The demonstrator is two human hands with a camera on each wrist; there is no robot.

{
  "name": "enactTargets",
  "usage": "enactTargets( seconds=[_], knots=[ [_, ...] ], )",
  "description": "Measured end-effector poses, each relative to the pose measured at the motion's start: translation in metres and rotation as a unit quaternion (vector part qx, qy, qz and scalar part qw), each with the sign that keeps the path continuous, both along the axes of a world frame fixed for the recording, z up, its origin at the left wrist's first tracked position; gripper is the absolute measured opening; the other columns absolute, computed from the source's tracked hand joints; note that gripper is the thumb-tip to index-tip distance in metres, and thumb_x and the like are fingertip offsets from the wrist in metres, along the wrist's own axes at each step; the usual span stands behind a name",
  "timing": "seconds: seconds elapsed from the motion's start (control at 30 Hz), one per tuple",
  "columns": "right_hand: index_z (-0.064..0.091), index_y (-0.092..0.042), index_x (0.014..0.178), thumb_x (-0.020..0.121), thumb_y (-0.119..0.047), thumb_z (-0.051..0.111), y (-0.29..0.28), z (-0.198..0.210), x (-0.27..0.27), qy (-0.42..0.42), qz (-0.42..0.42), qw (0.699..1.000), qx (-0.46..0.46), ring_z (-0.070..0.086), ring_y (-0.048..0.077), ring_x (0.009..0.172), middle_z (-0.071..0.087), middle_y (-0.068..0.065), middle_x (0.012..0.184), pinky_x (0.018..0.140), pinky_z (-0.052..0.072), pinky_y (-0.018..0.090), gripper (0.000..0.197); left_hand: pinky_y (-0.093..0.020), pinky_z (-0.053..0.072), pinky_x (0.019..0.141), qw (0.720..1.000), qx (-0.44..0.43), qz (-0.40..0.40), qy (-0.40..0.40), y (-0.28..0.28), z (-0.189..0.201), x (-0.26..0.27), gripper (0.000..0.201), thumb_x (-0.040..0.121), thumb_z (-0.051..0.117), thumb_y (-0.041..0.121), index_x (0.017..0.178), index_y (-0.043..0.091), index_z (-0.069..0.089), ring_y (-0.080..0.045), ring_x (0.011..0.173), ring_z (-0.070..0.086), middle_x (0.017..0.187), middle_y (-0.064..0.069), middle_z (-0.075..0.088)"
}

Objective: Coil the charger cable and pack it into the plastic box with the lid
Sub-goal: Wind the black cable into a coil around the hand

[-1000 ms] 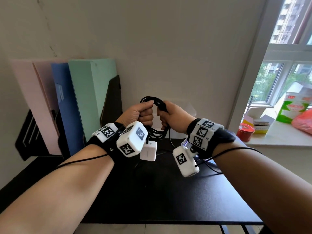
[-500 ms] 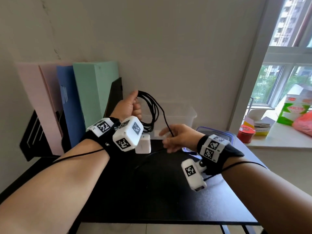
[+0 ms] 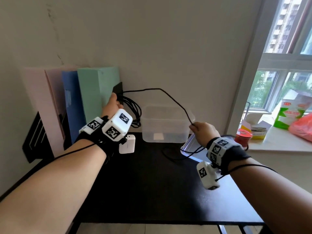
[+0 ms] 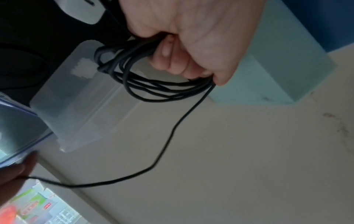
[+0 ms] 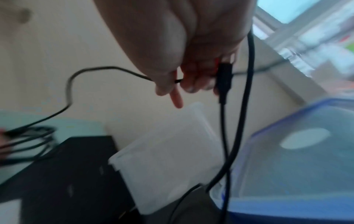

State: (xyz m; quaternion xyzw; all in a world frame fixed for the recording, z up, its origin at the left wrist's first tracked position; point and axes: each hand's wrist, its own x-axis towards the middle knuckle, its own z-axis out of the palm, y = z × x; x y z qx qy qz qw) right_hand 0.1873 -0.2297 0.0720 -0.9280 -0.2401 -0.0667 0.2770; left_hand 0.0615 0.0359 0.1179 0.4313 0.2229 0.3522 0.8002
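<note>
My left hand (image 3: 112,105) (image 4: 184,37) grips a bundle of black cable loops (image 3: 135,112) (image 4: 145,77), raised at the left beside the green box. From it one strand of the cable (image 3: 162,90) (image 5: 70,84) arcs rightward to my right hand (image 3: 202,130) (image 5: 178,84), which pinches it between thumb and fingers. The white charger block (image 3: 127,144) hangs under my left wrist. A clear plastic box (image 3: 166,127) (image 4: 76,106) (image 5: 168,159) stands open at the back of the black table. Its blue-rimmed lid (image 3: 187,146) (image 5: 298,159) lies to the right, below my right hand. More cable trails over the lid onto the table.
Pink, blue and green file boxes (image 3: 94,92) stand against the wall at the left in a black holder. On the windowsill at the right are a red tin (image 3: 243,135), a green carton (image 3: 287,114) and a red bag (image 3: 302,127). The black table (image 3: 152,183) spreads toward me.
My hands have drawn apart: the left moved up and left with the loops, the right swung out to the right along the cable, pulling a long strand between them.
</note>
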Motion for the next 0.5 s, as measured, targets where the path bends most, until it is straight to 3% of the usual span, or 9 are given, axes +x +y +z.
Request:
enactTargets(
  seconds=[0.1,0.17,0.27,0.37,0.5],
  knots=[
    [0.059,-0.032,0.121,0.096,-0.046,0.034,0.012,0.011,-0.022,-0.162,0.037,0.962,-0.216,0.05,0.028,0.117,0.059,0.005,0.121,0.097,0.038,0.037,0.038,-0.01,0.025,0.033,1.0,-0.001,0.011,-0.002,-0.008,-0.004,0.003,0.047,0.086,0.054,0.051,0.056,0.02,0.034,-0.005,0.023,0.029,0.03,0.01,0.032],
    [0.061,-0.028,0.119,0.096,-0.05,0.03,0.018,0.015,-0.032,-0.2,0.06,0.92,-0.33,0.048,0.024,0.121,0.059,0.003,0.124,0.099,0.033,0.035,0.045,-0.012,0.026,0.034,1.0,0.009,0.005,0.006,-0.011,-0.005,0.004,0.049,0.084,0.054,0.055,0.055,0.02,0.035,-0.006,0.023,0.029,0.03,0.01,0.032],
    [0.065,-0.017,0.109,0.093,-0.05,0.034,0.024,0.018,-0.041,-0.189,0.096,0.875,-0.435,0.053,0.024,0.117,0.064,0.006,0.12,0.1,0.031,0.035,0.048,-0.014,0.025,0.034,1.0,0.004,-0.017,0.005,-0.011,-0.002,0.003,0.05,0.082,0.051,0.061,0.055,0.022,0.036,-0.006,0.023,0.027,0.033,0.008,0.032],
    [0.069,-0.019,0.092,0.086,-0.052,0.04,0.028,0.019,-0.05,-0.2,0.183,0.845,-0.461,0.058,0.023,0.103,0.068,0.005,0.102,0.092,0.032,0.035,0.045,-0.012,0.023,0.032,0.998,-0.029,-0.053,-0.03,-0.014,0.004,-0.001,0.044,0.089,0.042,0.055,0.061,0.021,0.036,-0.006,0.022,0.025,0.031,0.009,0.03],
    [0.07,-0.029,0.079,0.084,-0.054,0.044,0.036,0.031,-0.07,-0.213,0.296,0.849,-0.383,0.054,0.016,0.094,0.067,-0.005,0.088,0.093,0.032,0.033,0.036,-0.014,0.021,0.036,0.995,0.043,-0.089,-0.035,-0.029,0.001,-0.002,0.039,0.098,0.033,0.039,0.064,0.019,0.038,-0.006,0.024,0.025,0.032,0.008,0.031]
  ],
)
